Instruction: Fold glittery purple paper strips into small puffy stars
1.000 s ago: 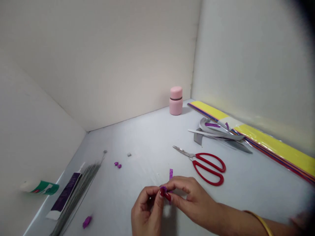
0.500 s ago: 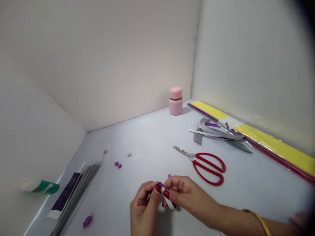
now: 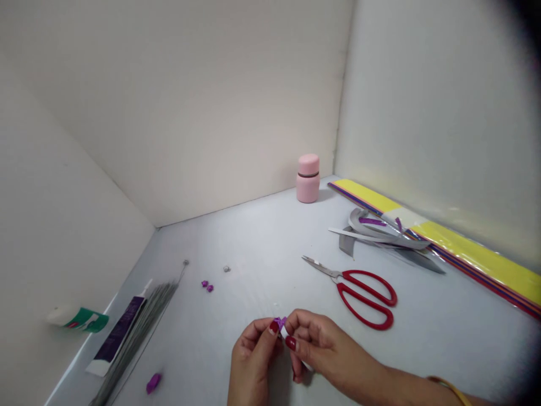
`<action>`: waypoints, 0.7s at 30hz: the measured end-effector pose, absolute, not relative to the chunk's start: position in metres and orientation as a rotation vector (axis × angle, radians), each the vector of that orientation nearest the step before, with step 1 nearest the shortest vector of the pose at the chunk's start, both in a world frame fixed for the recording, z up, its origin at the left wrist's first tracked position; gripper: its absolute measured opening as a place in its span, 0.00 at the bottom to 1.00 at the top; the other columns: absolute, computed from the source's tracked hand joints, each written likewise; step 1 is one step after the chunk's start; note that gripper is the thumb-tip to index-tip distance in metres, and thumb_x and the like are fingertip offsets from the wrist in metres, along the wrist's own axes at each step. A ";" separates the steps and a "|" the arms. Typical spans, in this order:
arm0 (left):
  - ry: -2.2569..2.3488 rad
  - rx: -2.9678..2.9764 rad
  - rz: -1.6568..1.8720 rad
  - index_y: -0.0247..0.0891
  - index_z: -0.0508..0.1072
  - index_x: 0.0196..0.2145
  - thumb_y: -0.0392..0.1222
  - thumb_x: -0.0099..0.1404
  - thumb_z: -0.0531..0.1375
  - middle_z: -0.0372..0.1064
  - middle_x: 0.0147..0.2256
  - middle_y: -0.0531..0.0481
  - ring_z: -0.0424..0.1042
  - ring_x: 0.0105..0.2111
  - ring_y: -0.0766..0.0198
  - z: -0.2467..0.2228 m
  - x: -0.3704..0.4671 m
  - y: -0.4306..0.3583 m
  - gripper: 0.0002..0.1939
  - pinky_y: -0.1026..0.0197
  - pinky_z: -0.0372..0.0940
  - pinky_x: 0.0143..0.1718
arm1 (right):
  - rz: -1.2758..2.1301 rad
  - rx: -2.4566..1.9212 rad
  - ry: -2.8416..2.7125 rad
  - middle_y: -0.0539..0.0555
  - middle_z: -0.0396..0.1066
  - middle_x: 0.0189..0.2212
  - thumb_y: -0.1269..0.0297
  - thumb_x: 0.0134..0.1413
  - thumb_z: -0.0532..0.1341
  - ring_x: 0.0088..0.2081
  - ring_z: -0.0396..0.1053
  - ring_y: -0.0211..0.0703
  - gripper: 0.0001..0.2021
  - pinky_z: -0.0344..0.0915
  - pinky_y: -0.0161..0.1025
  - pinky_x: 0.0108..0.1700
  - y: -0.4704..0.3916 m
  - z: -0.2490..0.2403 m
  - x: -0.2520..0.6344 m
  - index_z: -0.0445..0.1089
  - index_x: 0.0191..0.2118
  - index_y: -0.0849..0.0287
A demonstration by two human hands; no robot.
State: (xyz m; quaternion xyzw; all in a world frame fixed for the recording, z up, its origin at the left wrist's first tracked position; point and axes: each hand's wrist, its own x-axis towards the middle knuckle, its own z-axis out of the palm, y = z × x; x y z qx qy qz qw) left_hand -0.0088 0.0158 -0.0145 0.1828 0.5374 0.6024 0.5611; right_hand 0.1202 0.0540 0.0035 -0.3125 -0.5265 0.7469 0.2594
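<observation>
At the front middle, my left hand point(image 3: 256, 352) pinches a small folded piece of purple paper point(image 3: 279, 322) between thumb and forefinger. Close beside it, my right hand point(image 3: 319, 344) has its fingers closed on the white side of the same strip point(image 3: 284, 333); the strip's tail shows partly below the fingers. Red-handled scissors point(image 3: 367, 296) lie on the table to the right of the hands. Two tiny purple pieces point(image 3: 207, 286) and a silver one point(image 3: 226, 269) rest to the left.
A pink jar point(image 3: 308, 179) stands at the back. Grey and white strips point(image 3: 376, 238) lie beside yellow-topped packed sheets point(image 3: 460, 242) at right. On the left are thin wires point(image 3: 135, 338), a purple tube point(image 3: 120, 332), a green-white tube point(image 3: 87, 320) and a purple lump point(image 3: 154, 383).
The whole view has shifted slightly, with everything a little further right and down. The white strip between my hands shows less, now mostly behind my right fingers.
</observation>
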 end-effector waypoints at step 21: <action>1.282 0.694 1.426 0.35 0.77 0.25 0.50 0.48 0.68 0.70 0.15 0.50 0.67 0.17 0.65 -0.015 -0.007 0.014 0.14 0.63 0.60 0.23 | 1.848 -0.895 -1.545 0.48 0.65 0.18 0.54 0.54 0.58 0.21 0.59 0.33 0.15 0.53 0.30 0.23 0.057 0.010 0.123 0.65 0.27 0.62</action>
